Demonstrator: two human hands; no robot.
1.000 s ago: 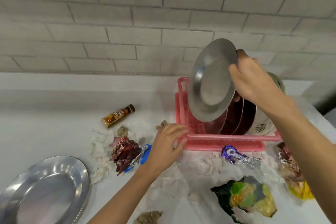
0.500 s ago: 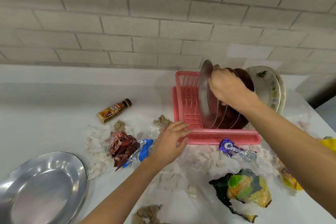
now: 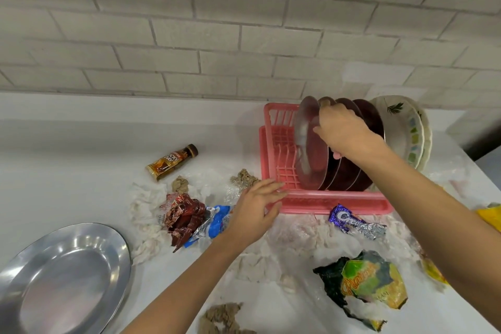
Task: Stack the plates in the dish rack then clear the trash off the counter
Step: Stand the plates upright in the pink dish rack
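**Ana:** Where is the plate (image 3: 309, 149)?

**Ben:** It stands on its edge in the pink rack (image 3: 325, 199), right of the middle of the frame. The right hand (image 3: 344, 133) holds its top rim, with the fingers curled over it.

**Ana:** And the other hand?

**Ben:** The left hand (image 3: 254, 211) lies flat on the front left corner of the rack, fingers straight. I think it stops the rack from sliding.

**Ana:** How do you do this bit well?

**Ben:** I'd let the plate sit down between two pegs first, then let go slowly. It is shiny metal, so it could slip. It could also tip onto the dark plates (image 3: 371, 122) just behind it. I'd press on the rack until the plate stands by itself.

**Ana:** Are there more plates?

**Ben:** Yes. A big plate (image 3: 67, 279) lies flat at the lower left, well apart from the rack. I guess it goes in next. Pale plates (image 3: 406, 133) lean at the right end of the rack.

**Ana:** What about the counter (image 3: 67, 171)?

**Ben:** It is white and messy.
- A bottle (image 3: 172, 161) lies on its side, left of the rack.
- A red wrapper (image 3: 184, 214) and a blue wrapper (image 3: 214, 222) sit beside the left hand.
- A purple wrapper (image 3: 352, 221) is just in front of the rack.
- A green bag (image 3: 371, 282) is at the lower right.
- White tissues (image 3: 143, 206) lie all around.

Behind it all is a wall (image 3: 189, 35) of pale bricks.
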